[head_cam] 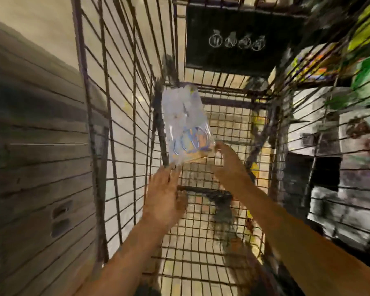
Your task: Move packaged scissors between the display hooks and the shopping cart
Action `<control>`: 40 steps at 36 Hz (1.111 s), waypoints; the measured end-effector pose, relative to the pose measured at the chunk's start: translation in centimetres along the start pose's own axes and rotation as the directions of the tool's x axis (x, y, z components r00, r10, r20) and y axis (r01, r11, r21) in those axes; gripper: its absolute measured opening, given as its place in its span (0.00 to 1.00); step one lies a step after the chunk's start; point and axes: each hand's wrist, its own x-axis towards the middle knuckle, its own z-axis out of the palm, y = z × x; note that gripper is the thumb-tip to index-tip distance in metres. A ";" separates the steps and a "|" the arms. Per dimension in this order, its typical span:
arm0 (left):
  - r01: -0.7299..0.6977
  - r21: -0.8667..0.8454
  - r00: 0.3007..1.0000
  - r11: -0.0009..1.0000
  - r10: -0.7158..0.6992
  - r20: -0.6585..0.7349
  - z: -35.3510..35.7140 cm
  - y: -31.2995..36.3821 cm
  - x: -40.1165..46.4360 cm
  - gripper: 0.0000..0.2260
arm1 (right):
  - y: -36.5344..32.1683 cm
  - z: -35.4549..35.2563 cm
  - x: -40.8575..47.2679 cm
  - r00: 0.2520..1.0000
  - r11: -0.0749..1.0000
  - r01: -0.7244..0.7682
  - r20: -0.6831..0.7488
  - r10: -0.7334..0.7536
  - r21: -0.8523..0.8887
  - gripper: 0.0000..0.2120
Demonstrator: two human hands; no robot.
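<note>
Both hands (165,197) (226,161) touch scissors pack (186,124) just above, inside cart (201,231).

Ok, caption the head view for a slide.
Both hands, left and right, at a scissors pack inside the cart.

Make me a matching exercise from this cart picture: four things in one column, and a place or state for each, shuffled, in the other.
1. scissors package
2. left hand
3. right hand
4. black sign

A. fixed to the cart's far end, white symbols on it
B. fingertips at the package's lower right corner
C. clear, blurred, above the cart floor
D. fingertips at the package's lower left edge

Pairs: 1-C, 2-D, 3-B, 4-A
</note>
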 end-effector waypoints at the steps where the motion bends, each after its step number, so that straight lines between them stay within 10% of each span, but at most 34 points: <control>1: 0.005 0.001 1.000 1.000 -0.005 0.000 0.2 -0.1 0.2 0.33 | -0.5 0.2 0.9 0.999 1.000 0.024 -0.047 -0.024 0.016 0.29; 13: 0.111 -0.058 0.994 0.992 -0.110 0.022 1.2 -0.9 0.7 0.34 | -2.4 3.6 8.1 0.971 1.000 0.016 -0.239 -0.019 -0.013 0.23; 22: 0.177 -0.073 0.979 0.982 -0.167 0.121 0.4 0.3 1.7 0.33 | -2.7 2.7 8.0 0.967 0.917 -0.070 -0.199 0.160 0.394 0.28; 33: 0.376 -0.501 0.891 0.780 -0.452 -0.035 -0.3 2.1 8.0 0.17 | 1.9 -1.1 1.4 0.967 0.886 -0.170 -0.102 0.235 0.431 0.16; 40: 0.478 -0.366 0.840 0.799 -0.537 -0.075 2.1 0.9 13.3 0.32 | 4.9 -1.9 -3.1 0.941 0.809 -0.155 -0.163 0.295 0.566 0.22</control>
